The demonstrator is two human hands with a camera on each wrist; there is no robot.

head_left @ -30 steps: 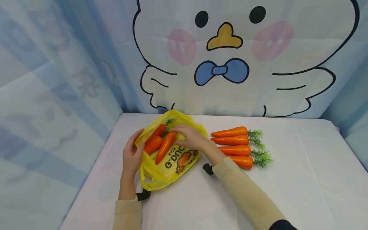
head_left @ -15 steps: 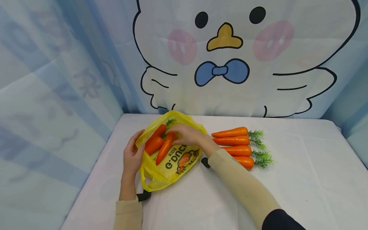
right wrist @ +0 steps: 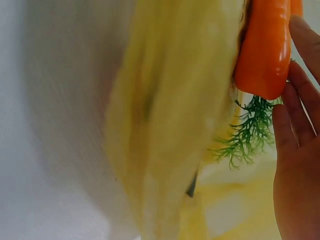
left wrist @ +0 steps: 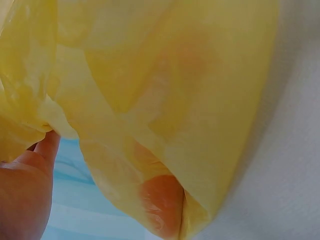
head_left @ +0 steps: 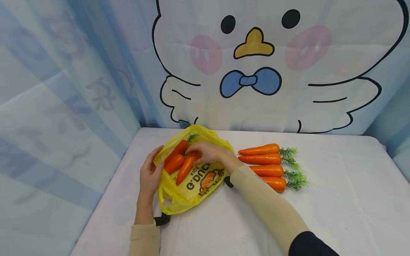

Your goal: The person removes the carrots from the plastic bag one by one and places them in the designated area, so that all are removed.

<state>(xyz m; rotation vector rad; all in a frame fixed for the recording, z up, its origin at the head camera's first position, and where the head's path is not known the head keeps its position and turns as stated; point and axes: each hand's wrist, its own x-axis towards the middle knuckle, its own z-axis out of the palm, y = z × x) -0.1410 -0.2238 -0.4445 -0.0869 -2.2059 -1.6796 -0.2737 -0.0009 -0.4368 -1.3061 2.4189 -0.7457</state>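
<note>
In the head view a yellow plastic bag (head_left: 179, 199) with a printed duck lies on the table, its mouth spread. My left hand (head_left: 150, 179) grips the bag's left rim. Inside the bag lie three toy carrots, among them an upper carrot (head_left: 177, 151) and a shorter-looking carrot (head_left: 174, 163). My right hand (head_left: 206, 151) reaches into the bag and holds the nearest carrot (head_left: 185, 170) by its thick end. In the right wrist view the fingers lie against this carrot (right wrist: 265, 55), its green leaves (right wrist: 252, 132) hanging by them. The left wrist view shows orange through the bag (left wrist: 225, 125).
Several toy carrots (head_left: 261, 159) with green tops lie in a row right of the bag, partly behind the right sleeve (head_left: 266, 206). A white cloth covers the table (head_left: 349, 199). Blue and white curtains (head_left: 67, 117) stand at the left and behind.
My right hand has shifted slightly left over the thick end of the nearest carrot. The left hand stays at the bag's rim. The head view has shifted a little.
</note>
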